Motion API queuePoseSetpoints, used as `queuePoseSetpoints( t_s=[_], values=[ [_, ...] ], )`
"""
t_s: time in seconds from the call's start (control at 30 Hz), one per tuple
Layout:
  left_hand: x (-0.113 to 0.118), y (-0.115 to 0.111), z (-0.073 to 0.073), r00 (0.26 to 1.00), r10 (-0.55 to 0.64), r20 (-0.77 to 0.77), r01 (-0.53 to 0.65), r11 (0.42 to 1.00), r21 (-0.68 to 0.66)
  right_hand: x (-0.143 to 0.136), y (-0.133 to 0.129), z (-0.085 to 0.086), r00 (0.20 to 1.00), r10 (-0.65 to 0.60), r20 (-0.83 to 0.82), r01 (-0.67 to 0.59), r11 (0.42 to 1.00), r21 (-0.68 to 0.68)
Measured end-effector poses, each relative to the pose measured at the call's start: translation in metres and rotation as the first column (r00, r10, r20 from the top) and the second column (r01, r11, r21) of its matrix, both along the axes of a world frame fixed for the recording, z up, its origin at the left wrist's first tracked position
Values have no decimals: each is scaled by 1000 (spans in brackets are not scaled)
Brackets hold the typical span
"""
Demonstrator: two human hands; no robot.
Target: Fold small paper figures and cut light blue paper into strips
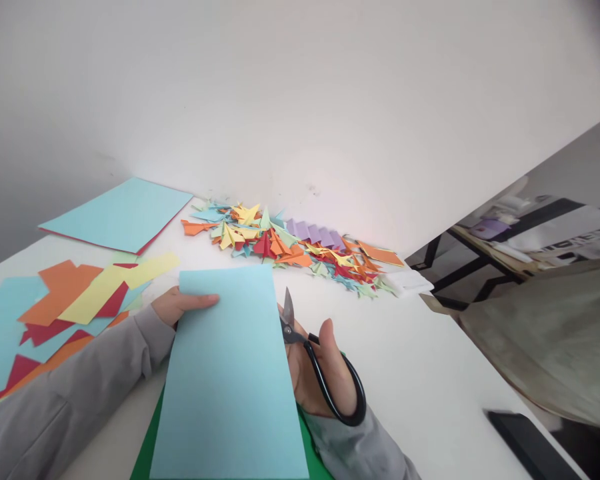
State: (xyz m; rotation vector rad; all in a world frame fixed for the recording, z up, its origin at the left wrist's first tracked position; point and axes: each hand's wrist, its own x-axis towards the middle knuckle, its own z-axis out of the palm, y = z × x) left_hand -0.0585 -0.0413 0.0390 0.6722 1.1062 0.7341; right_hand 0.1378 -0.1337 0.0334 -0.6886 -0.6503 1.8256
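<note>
A light blue sheet of paper [233, 373] is held up in front of me, tilted away. My left hand [183, 304] grips its upper left edge, thumb on top and the other fingers hidden behind it. At the sheet's right edge, my right hand [325, 373] has its thumb through a black handle loop of the scissors [300, 337]. Their blades point up and are spread, the second blade partly behind the sheet. Some right fingers are hidden by the paper. Under the sheet lies something green and flat [153, 443].
Cut paper pieces in several colours [75, 293] lie at left. Behind them rests a stack of larger sheets [125, 217]. Small folded paper planes [280, 247] are heaped along the wall. A dark flat object [530, 443] sits near the table's right edge.
</note>
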Motion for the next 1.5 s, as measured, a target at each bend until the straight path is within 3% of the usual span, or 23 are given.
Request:
queuePoseSetpoints(
  t_s=[0.27,0.53,0.77,1.07,1.23,1.5],
  values=[
    [-4,5,-2,1000,1,-8,-1,999,-46,5,0,-2,999,-40,17,41,998,-51],
    [3,-4,-1,997,-70,19,71,997,-28,3,2,-5,999,28,33,-27,1000,-13],
    [1,-2,-1,999,-38,-8,38,998,-48,4,1,-1,995,-74,64,76,997,-24],
    [5,-7,0,994,-108,17,108,994,-3,-2,2,0,994,-60,94,58,998,26],
    [5,-7,-1,995,-97,24,98,995,-28,2,2,-2,989,-120,82,116,992,53],
    [4,-8,0,991,-132,27,132,991,-10,5,2,1,989,-98,111,97,995,18]
  ],
)
